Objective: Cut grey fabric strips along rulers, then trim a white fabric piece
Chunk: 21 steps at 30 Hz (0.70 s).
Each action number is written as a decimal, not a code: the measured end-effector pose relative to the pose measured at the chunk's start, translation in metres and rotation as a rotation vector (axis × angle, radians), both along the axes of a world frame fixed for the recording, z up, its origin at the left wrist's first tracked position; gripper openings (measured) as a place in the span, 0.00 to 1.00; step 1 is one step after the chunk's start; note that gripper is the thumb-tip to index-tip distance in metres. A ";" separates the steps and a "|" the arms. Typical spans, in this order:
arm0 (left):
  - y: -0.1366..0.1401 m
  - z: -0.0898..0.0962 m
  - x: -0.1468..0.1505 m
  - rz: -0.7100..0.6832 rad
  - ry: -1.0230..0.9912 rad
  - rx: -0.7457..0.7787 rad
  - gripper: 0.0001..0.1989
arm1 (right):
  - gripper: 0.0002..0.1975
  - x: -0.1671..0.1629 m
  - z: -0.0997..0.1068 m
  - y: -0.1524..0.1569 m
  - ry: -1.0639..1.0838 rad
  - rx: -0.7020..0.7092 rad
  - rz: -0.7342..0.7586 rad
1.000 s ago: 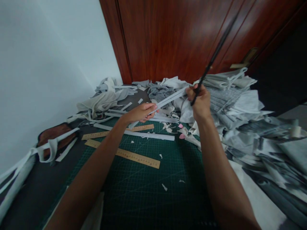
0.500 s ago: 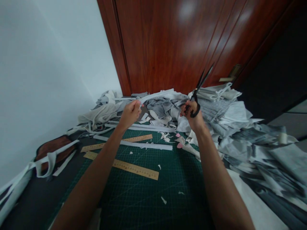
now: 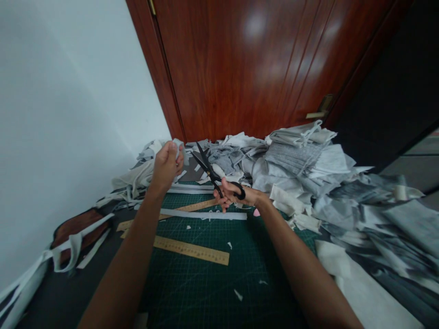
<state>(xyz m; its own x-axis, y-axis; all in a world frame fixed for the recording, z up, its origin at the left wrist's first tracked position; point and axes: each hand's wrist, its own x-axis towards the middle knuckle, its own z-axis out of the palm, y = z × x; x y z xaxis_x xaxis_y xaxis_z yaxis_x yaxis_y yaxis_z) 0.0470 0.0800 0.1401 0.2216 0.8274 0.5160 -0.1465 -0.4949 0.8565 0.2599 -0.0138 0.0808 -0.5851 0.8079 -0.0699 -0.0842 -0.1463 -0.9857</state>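
My right hand (image 3: 230, 194) has its fingers through the handles of a pair of black scissors (image 3: 207, 171). Their blades stand apart and point up and left, over the far edge of the green cutting mat (image 3: 199, 288). To the left, my left hand (image 3: 167, 162) is closed around a pale grey fabric piece (image 3: 181, 147), most of it hidden by the fingers. Below both hands a white fabric strip (image 3: 219, 215) lies across the mat. A wooden ruler (image 3: 192, 249) lies nearer to me, and a second ruler (image 3: 202, 205) passes under the strip.
Grey and white fabric (image 3: 295, 160) is heaped along the back and right. More cloth (image 3: 133, 173) lies by the wall at left, near a brown pouch (image 3: 80, 228) with strips over it. A wooden door (image 3: 233, 68) closes off the back. Small scraps dot the mat.
My right hand has swung left and down with the scissors, whose blades now point left toward my left hand. The left hand has drawn left; the long strip stretching from it no longer shows.
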 end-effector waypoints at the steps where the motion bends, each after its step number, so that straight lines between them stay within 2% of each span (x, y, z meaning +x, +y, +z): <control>1: -0.001 0.000 0.001 -0.007 0.041 -0.015 0.18 | 0.33 -0.001 0.000 0.000 0.017 -0.009 0.026; 5: -0.008 0.000 0.007 -0.023 0.204 -0.058 0.18 | 0.34 0.001 0.001 -0.001 0.088 -0.020 0.094; 8: -0.013 0.002 0.012 0.032 0.260 -0.042 0.17 | 0.32 0.005 0.002 -0.002 0.115 -0.035 0.130; 16: 0.000 0.000 0.004 0.306 0.228 0.104 0.15 | 0.32 0.020 -0.003 0.001 0.120 -0.122 0.237; 21: 0.012 -0.007 -0.001 0.366 0.200 0.107 0.13 | 0.34 0.020 -0.006 0.000 0.103 -0.160 0.280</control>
<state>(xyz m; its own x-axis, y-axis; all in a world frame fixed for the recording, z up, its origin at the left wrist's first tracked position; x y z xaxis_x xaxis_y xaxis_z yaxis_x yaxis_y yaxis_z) 0.0459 0.0916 0.1329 0.0278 0.8145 0.5795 0.2186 -0.5707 0.7916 0.2797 -0.0135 0.0750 -0.7933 0.5985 -0.1120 -0.1169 -0.3302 -0.9366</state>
